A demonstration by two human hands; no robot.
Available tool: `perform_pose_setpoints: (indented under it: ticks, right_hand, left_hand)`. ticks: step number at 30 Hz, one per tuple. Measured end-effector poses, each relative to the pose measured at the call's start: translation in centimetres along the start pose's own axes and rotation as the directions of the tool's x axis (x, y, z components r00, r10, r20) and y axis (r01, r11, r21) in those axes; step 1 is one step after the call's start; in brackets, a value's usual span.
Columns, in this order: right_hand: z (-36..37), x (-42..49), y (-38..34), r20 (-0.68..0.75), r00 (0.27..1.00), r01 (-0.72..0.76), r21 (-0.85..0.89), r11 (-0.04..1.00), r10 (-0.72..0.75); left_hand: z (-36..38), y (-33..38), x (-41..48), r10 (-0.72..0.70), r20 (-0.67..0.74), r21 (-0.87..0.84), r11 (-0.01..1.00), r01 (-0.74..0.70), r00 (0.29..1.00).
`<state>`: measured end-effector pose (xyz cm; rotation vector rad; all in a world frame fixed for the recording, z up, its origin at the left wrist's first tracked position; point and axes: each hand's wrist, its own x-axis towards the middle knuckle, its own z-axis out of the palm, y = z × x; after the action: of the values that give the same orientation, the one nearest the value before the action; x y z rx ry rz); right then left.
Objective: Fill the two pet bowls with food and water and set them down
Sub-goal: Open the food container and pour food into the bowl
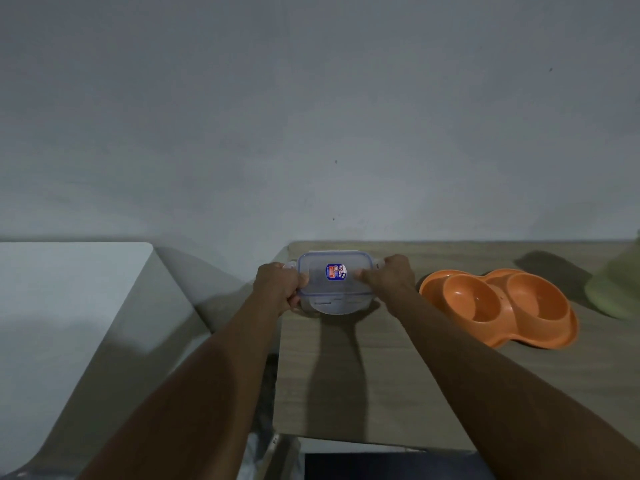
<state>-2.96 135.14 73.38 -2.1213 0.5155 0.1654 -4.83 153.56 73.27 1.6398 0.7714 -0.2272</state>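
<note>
A clear plastic container (332,289) with a blue-rimmed snap lid and a small blue and red label stands at the far left corner of the wooden table (381,375). My left hand (277,287) grips its left end, fingers curled round the side clip. My right hand (391,277) holds its right end, thumb on the lid. Its contents are not visible. To the right lies an orange double pet bowl (498,306), both cups empty.
A pale green object (620,289) sits at the table's far right, cut off by the frame edge. A white surface (69,289) stands to the left across a narrow gap. A grey wall runs behind both. Something dark lies below the table's near edge.
</note>
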Motion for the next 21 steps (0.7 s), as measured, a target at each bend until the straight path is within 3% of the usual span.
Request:
perform_pose_setpoints:
  ticks: [5,9,15,21]
  right_hand:
    - [-0.5,-0.2,-0.8,-0.037,0.999,0.008,-0.071,0.997,-0.011]
    - [-2.5,-0.2,-1.2,-0.048,0.998,0.050,-0.031,0.998,-0.051]
    - [-6.5,-2.4,-1.3,0.096,0.995,0.030,0.029,0.999,-0.033]
    - [-8.6,-5.7,2.2,0.348,0.936,-0.044,-0.029,0.999,0.051]
  left_hand:
    - [0.3,1.1,-1.3,0.096,-0.209,0.311,0.950,-0.027,0.973]
    - [0.1,2.1,-2.9,0.141,-0.222,0.314,0.947,-0.066,0.965]
    - [-0.7,2.0,-5.6,0.138,-0.136,0.158,0.981,-0.116,0.981]
    - [-2.1,-1.2,-10.5,-0.110,0.089,0.182,0.979,0.093,0.990]
